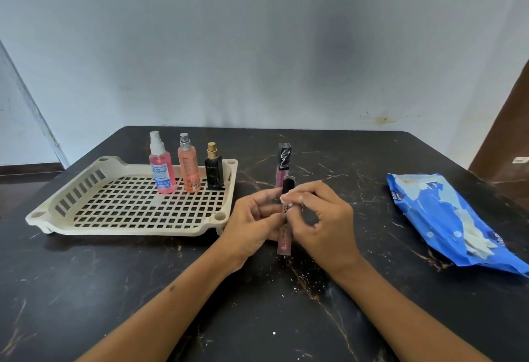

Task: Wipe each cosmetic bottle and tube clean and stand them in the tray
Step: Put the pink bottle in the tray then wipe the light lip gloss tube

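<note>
Meanwhile both hands' fingers grip the gloss tube point(284, 242) just beside the tray point(229, 189) edge.

The counter point(114, 290) is showing black with pale, rusty veining. The tray point(137, 230) is looking cream, gridded with square holes, and is carrying pink point(162, 172), orange point(189, 171) and black, gold-capped point(214, 174) bottles. The wipes pack point(446, 218) is showing blue and white.

left hand point(252, 224): fingers curled, gripping | right hand point(320, 218): fingertips pinched, curled | both forearms reach forward, hands meeting at centre
</note>
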Tool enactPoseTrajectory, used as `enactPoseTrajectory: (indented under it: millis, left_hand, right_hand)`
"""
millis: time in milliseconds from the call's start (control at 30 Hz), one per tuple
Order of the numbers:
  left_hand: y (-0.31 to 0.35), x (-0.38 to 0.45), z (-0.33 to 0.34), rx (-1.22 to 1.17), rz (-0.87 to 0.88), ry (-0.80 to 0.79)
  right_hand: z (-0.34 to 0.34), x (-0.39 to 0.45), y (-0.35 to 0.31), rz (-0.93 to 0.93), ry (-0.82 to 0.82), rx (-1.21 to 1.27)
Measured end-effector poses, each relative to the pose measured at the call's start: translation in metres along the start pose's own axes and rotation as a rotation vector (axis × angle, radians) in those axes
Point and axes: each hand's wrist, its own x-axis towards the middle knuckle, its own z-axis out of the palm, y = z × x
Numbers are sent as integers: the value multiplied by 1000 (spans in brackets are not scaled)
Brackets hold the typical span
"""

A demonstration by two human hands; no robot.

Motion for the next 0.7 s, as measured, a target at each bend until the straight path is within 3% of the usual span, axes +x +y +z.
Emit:
enactPoseTrajectory:
  millis: [233, 700]
  left_hand:
    - [0, 0, -2, -32, -53, -127]
    - [1, 3, -3, -108, -104, -36]
  right_hand:
    - [-6, 5, 7, 72, 61, -32]
    - [-4, 1, 3, 67, -36, -13]
